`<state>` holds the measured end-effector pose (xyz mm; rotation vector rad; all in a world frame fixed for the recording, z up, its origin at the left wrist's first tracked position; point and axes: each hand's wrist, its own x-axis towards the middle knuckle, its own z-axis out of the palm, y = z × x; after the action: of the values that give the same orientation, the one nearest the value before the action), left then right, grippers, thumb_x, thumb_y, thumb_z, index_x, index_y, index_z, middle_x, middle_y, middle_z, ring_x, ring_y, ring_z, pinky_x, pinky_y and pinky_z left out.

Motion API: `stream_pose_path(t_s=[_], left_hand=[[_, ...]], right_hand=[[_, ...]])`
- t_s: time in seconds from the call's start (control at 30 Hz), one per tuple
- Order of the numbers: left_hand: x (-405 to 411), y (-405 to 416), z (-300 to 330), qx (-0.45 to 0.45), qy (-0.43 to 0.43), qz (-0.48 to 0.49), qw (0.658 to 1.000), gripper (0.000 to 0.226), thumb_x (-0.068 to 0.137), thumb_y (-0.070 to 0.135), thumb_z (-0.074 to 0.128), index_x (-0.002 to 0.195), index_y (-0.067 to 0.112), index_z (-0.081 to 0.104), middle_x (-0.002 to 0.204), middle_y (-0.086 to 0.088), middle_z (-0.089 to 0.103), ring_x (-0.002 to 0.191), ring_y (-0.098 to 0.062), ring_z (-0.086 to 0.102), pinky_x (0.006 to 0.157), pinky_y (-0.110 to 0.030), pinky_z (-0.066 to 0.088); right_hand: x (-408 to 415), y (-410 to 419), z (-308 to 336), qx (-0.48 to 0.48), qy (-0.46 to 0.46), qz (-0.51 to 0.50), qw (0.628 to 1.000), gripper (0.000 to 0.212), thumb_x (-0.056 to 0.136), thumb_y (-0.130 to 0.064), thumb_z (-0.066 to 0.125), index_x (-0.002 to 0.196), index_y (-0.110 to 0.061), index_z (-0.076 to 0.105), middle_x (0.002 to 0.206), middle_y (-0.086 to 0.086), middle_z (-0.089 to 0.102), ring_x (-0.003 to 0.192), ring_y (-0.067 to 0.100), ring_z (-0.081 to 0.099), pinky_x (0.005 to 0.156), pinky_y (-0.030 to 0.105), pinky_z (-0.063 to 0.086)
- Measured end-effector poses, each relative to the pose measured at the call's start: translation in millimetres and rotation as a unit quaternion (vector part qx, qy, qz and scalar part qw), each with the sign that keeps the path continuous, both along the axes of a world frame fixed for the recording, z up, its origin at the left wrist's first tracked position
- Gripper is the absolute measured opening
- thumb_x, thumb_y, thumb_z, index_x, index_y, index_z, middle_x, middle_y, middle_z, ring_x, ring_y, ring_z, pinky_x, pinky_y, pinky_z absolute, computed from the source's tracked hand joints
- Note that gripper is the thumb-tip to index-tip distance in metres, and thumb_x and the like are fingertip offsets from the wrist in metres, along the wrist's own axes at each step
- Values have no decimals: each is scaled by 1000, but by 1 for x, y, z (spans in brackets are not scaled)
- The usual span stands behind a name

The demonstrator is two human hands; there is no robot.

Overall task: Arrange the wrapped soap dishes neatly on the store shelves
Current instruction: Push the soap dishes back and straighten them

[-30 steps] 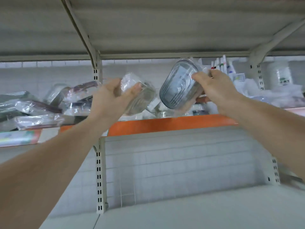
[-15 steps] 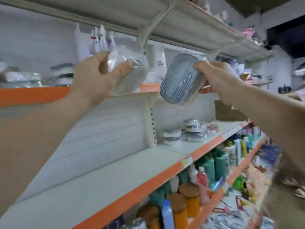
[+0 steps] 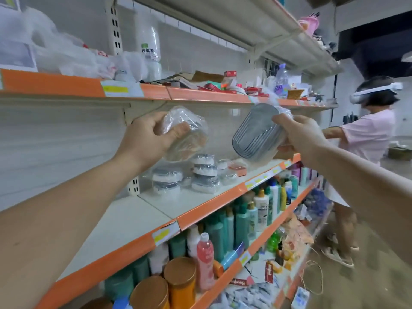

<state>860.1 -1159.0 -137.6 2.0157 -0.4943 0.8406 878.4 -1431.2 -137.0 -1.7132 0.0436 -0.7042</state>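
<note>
Busy aisle here. The top shelf [image 3: 55, 82] with its orange lip carries loose plastic bags [image 3: 66, 54], a tall clear bottle [image 3: 150, 44] with a green-marked label, and a jumble of red and white small boxes [image 3: 214, 84] further along. The middle shelf [image 3: 138, 219] is where the stock sits: two short stacks of wrapped dishes [image 3: 185, 175] stand against the back panel, one stack just beside the other, with a small orange-edged packet [image 3: 237, 169] near them to the right. Below, the lower shelf is packed with teal and white bottles [image 3: 236, 221], a pink bottle [image 3: 205, 262] and orange-capped jars [image 3: 180, 277] at the front. Down the aisle a second person [image 3: 367, 134] in a pale pink top stands by the shelves, reaching an arm toward them (a white headset band shows on the head).

Now the hands, both raised in the gap between top and middle shelf, apart from each other. The left hand [image 3: 148, 139] is curled round a wrapped soap dish [image 3: 186, 136] in crinkly clear plastic: thumb across the near face, fingers hidden behind it, the dish jutting right of the palm. The right hand [image 3: 301, 134] clasps a grey ribbed soap dish [image 3: 256, 132], tilted, its ridged face turned toward the camera; the thumb lies on the upper right edge, a finger shows under the lower edge, and the wrap bunches above the knuckles. Both dishes hang in the air above the shelved stacks, touching neither shelf.
</note>
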Motion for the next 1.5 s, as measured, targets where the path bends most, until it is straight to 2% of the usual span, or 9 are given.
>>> stream_pose_path(t_s=[0.17,0.27,0.4,0.53,0.83,1.0,1.13,1.23,1.5], left_hand=[[82,-27,-27,-51,47,-2,998,58,68,66,65,94,15,63,72,-6,53,76,-31,59,68,-46,58],[140,-52,-39,-109,92,-21,990,36,82,49,63,80,12,59,70,0,47,69,-22,53,58,-38,58],[213,-92,-47,-202,150,-43,967,36,79,53,65,74,17,58,83,-7,64,78,-27,63,73,-44,57],[282,-129,-54,-278,213,-41,936,34,77,57,64,79,23,60,94,-1,67,93,-25,63,90,-42,51],[441,-248,-82,-522,321,-11,790,32,94,42,50,118,20,48,107,-4,50,50,-27,58,44,-35,53],[536,-311,-120,-620,359,-24,697,32,96,31,50,123,14,51,131,-9,47,98,-33,51,44,-43,53],[569,-341,-142,-571,438,-26,694,37,100,16,34,136,9,41,144,-13,37,119,-32,43,78,-52,48],[563,-346,-132,-556,482,-61,674,29,101,9,32,126,-5,40,147,-19,30,134,-37,32,103,-51,32],[491,-273,-75,-407,450,-15,795,45,101,26,34,142,7,32,143,-14,41,116,-29,49,94,-39,40]], right_hand=[[89,-32,-32,56,37,-24,997,36,84,-35,60,105,-6,58,107,16,61,87,29,64,68,34,57],[143,-48,-46,92,47,-40,994,41,83,-35,61,111,-5,56,115,17,58,90,29,64,61,30,57],[210,-70,-62,124,65,-48,989,49,83,-37,59,118,-4,52,106,14,57,65,21,63,72,38,59],[277,-99,-86,157,86,-53,982,54,84,-33,56,129,-6,42,111,15,54,64,25,61,49,26,55],[475,-173,-137,294,113,-60,947,61,88,-24,54,141,-16,24,139,12,32,107,37,54,41,26,50],[548,-196,-162,316,178,-58,930,57,93,-20,49,144,-13,24,134,15,34,77,24,47,79,44,53],[576,-205,-180,118,316,58,940,42,95,-25,43,127,2,49,81,8,48,70,25,48,78,44,49],[585,-208,-173,-1,273,19,962,42,92,-23,44,127,0,51,111,19,53,93,31,54,87,39,49],[537,-130,-116,-115,171,151,967,26,90,-12,47,107,-3,65,89,9,55,83,25,48,75,34,44]])
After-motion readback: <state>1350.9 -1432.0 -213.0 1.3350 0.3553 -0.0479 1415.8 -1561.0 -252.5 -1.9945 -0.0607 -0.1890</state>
